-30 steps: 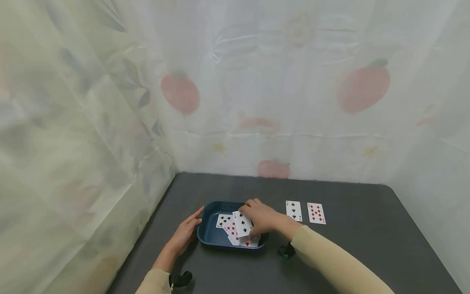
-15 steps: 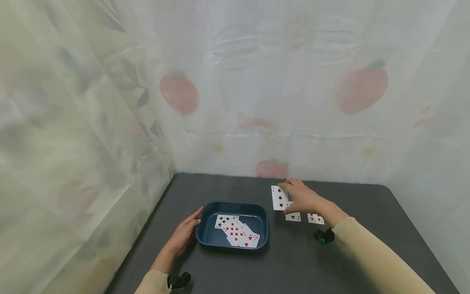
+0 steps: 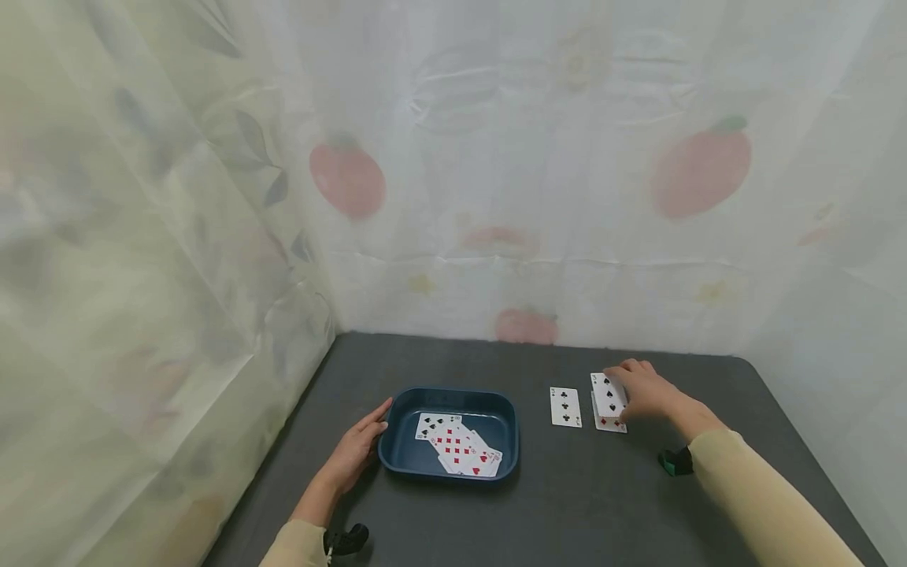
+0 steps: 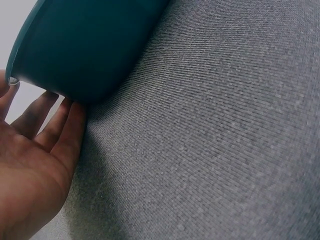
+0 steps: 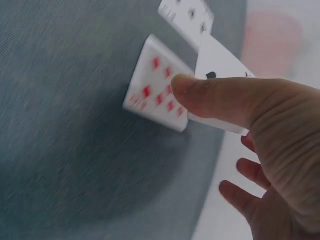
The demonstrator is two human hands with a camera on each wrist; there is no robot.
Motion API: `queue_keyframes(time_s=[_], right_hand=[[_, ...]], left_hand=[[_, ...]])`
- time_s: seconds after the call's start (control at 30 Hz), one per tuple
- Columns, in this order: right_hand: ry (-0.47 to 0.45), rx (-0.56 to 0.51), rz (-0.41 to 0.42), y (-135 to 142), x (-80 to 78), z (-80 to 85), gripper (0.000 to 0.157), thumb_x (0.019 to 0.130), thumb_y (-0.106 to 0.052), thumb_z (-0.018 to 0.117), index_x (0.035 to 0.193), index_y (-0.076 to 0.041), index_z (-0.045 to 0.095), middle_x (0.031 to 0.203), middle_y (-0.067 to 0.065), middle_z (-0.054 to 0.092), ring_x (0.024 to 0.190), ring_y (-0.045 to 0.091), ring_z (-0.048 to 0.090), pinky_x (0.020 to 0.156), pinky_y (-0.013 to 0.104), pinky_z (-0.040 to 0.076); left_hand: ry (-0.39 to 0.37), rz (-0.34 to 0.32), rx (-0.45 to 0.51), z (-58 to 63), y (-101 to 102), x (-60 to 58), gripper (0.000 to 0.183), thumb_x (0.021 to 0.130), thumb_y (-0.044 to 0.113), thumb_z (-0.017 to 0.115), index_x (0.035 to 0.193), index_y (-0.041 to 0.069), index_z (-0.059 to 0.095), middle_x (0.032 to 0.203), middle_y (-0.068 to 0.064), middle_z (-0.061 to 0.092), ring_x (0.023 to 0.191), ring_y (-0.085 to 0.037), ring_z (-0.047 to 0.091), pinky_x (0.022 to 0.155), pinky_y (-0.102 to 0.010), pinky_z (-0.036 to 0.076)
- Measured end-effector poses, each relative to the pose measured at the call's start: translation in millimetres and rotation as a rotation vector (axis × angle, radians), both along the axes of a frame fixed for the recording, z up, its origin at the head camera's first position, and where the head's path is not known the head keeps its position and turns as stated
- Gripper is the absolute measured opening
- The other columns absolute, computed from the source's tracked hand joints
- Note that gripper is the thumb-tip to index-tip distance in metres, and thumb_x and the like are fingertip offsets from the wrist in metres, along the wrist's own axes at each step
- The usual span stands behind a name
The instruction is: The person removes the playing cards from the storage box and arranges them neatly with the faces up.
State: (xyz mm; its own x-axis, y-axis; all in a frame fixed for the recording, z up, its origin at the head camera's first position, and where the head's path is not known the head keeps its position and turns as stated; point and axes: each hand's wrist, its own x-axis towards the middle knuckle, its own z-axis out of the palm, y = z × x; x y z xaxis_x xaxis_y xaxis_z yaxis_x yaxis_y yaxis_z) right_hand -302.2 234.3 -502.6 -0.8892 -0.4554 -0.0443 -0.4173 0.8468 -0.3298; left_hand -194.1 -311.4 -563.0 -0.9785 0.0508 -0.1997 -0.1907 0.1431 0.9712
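My right hand [image 3: 648, 392] pinches a spade playing card [image 3: 605, 390] between thumb and fingers. That card overlaps a diamond card [image 3: 609, 426] on the table; in the right wrist view the spade card [image 5: 219, 56] is tilted beside the diamond card [image 5: 152, 82], thumb in front. To the left of these lies a three of clubs [image 3: 564, 407], face up. My left hand [image 3: 352, 457] rests with extended fingers against the left side of a dark blue tray [image 3: 402, 445]. In the left wrist view the fingertips touch the wall of the tray [image 4: 90, 50].
Inside the tray is a loose pile of face-up cards [image 3: 459, 447], with spades, diamonds and hearts showing. Dark grey cloth covers the table [image 3: 496, 524]. A pale curtain [image 3: 453, 197] with fruit prints hangs along the back and sides.
My right hand has carried the spade card out of the tray, rightward past the club card to the diamond card. The left hand has stayed at the tray.
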Motion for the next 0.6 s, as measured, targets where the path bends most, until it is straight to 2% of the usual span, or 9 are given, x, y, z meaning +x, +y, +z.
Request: queue_keyframes(time_s=[0.13,0.23,0.37,0.6], right_hand=[[-0.074,0.009,-0.015,20,2.4,-7.9,0.083,0.069,-0.011,0.093,0.141,0.005,0.054,0.133,0.032,0.047,0.115,0.049,0.045,0.085,0.061,0.046],[-0.127,0.040,-0.042,31,0.6,-14.7,0.083,0.069,-0.008,0.093,0.141,0.005,0.053,0.135,0.034,0.045,0.117,0.052,0.044,0.087,0.064,0.046],[-0.157,0.072,-0.082,41,-0.7,-21.2,0.085,0.067,-0.006,0.094,0.140,0.007,0.053,0.136,0.038,0.043,0.121,0.058,0.041,0.092,0.069,0.043],[-0.217,0.064,-0.128,55,0.3,-27.8,0.083,0.067,-0.001,0.092,0.139,0.009,0.051,0.136,0.041,0.040,0.121,0.062,0.040,0.093,0.072,0.041]], left_hand=[[0.002,-0.001,0.007,-0.3,0,-0.2,0.052,0.109,0.025,0.047,0.160,0.027,0.037,0.167,-0.015,0.025,0.147,-0.039,0.034,0.116,-0.063,0.026],[-0.002,0.004,0.008,-0.9,0,-1.3,0.052,0.109,0.025,0.046,0.160,0.027,0.038,0.166,-0.015,0.025,0.147,-0.039,0.035,0.116,-0.062,0.026],[-0.006,0.011,0.012,-2.0,1,-2.0,0.051,0.109,0.024,0.046,0.160,0.027,0.038,0.166,-0.015,0.026,0.146,-0.038,0.036,0.116,-0.062,0.027],[0.002,0.010,0.006,-3.0,0,-1.6,0.052,0.109,0.023,0.046,0.161,0.026,0.037,0.166,-0.016,0.026,0.145,-0.039,0.037,0.115,-0.062,0.028]])
